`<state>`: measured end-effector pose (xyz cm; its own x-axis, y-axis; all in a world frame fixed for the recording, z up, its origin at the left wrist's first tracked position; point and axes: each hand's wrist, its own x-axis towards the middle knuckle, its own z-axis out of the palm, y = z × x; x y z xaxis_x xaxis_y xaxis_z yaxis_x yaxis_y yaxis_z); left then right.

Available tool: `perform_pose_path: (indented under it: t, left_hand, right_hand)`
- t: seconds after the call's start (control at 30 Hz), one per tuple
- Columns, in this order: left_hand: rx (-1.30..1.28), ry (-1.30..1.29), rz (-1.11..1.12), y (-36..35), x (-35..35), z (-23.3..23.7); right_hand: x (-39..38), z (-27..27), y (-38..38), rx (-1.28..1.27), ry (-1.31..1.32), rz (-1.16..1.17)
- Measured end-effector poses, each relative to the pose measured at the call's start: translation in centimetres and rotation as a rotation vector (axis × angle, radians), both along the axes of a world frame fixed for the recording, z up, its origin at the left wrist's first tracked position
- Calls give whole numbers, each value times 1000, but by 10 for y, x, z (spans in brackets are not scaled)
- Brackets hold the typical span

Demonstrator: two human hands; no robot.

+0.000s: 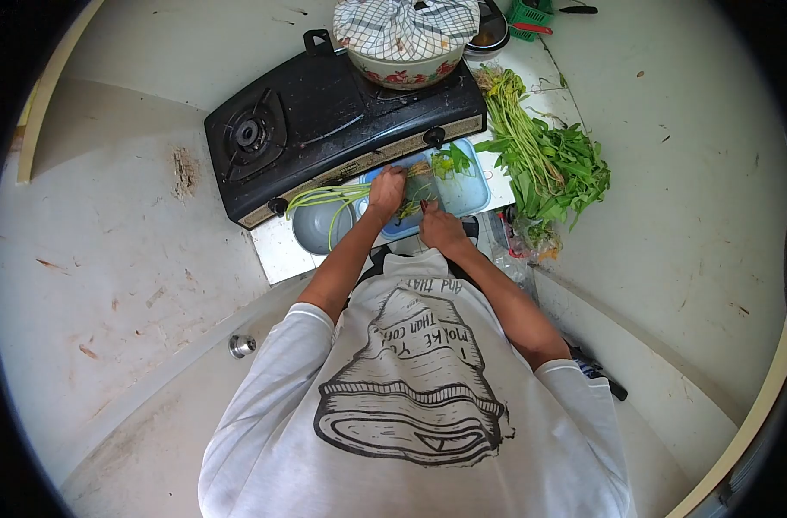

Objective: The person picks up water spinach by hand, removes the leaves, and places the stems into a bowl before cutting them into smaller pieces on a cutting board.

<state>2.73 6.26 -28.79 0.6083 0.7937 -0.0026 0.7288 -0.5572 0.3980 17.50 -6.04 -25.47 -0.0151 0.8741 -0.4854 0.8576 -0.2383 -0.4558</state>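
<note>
So, head view, the only one: left hand (386, 190) is closed on a run of long green stems (328, 195), thumb side toward the middle, just over the left part of the blue tray (473, 192). Stems stick out leftward past the fist and cross above the grey bowl (313, 228), one bending down into it; gripping near one end probably steadies that end over the tray and lets the length hang free. Right hand (442, 229) sits at the tray's near edge, fingers curled in, close to the left; something small and dark shows at the fingertips, but can't tell what it grips, if anything. Both forearms come in low from the near side, so the hands meet right in front of the body, likely for control. Leaf pieces (451, 161) lie in the tray's far right part, apart from the fists, which presumably keeps them out of the way. Leafy bundle (553, 164) lies on the right, stem ends away from the person, leaves nearer, within easy reach I'd guess. Black stove (324, 108) stands just behind the tray, taking most of the depth, so bowl and tray share the front strip. Pot (404, 74) on its right side wears a checked cloth (402, 30), probably as a cover.
</note>
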Motion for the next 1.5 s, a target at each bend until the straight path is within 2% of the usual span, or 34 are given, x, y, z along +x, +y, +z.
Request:
perform_pose_path:
  t: [0.17, 0.33, 0.53, 0.67, 0.77, 1.07, 1.17, 1.37, 1.5]
  left_hand:
    - [29, 53, 16, -2, 1, 7]
    - [78, -73, -11, 0, -2, -8]
    - [92, 39, 6, -4, 2, -4]
    - [59, -10, 37, -5, 2, -8]
    - [56, -10, 35, -3, 2, -12]
    - [68, 59, 57, -5, 8, -11]
    - [57, 46, 71, -7, 8, 4]
    - [65, 54, 42, -5, 6, 0]
    - [59, 55, 14, -4, 6, 3]
  right_hand:
    - [1, 24, -6, -59, 26, -29]
    - [2, 10, -12, -50, -5, -3]
    - [-5, 9, -7, -36, 9, -18]
    - [1, 19, -15, 15, 23, -28]
    - [-3, 5, -22, 64, -48, -3]
    - [-4, -1, -14, 44, 45, -38]
    - [1, 10, -15, 49, 50, -57]
    - [-2, -12, -27, 75, 8, -66]
    - [-7, 15, -12, -41, 39, -71]
